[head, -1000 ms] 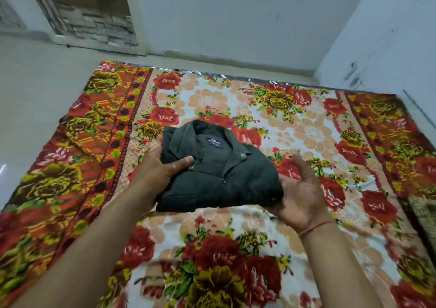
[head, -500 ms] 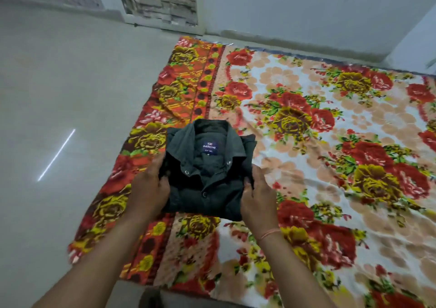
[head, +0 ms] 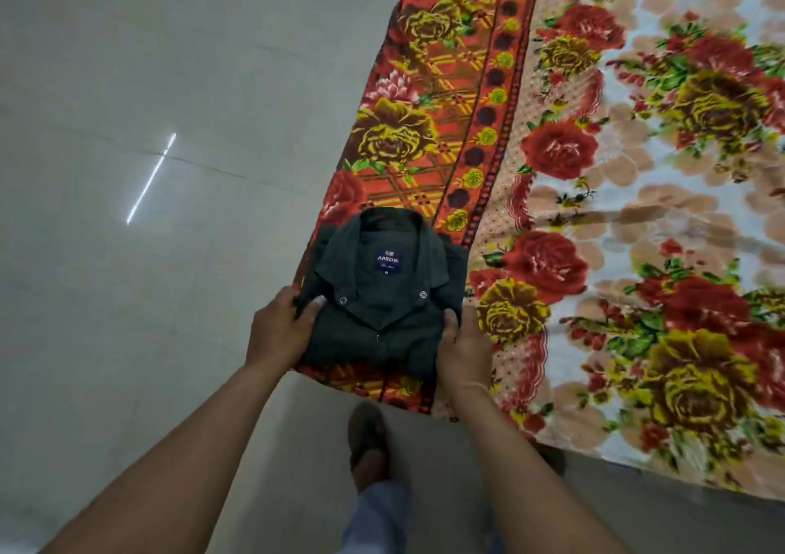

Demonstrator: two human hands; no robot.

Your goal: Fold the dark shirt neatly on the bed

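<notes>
Hands grip the folded dark shirt (head: 382, 298) at the floral bedsheet (head: 637, 213) corner: left hand (head: 278, 332) and right hand (head: 465, 347) clasp its sides, fingers hidden beneath.

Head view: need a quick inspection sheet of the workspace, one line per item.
Surface: floral bedspread, its corner near the person.
Job's things: dark shirt folded into a compact rectangle, collar and label up, at the bedspread's corner.
Clutter: nothing seen.
Hands: left hand and right hand grip the shirt's opposite sides.
Cables: nothing seen.
Surroundings: pale tiled floor with a light streak; person's foot below.
</notes>
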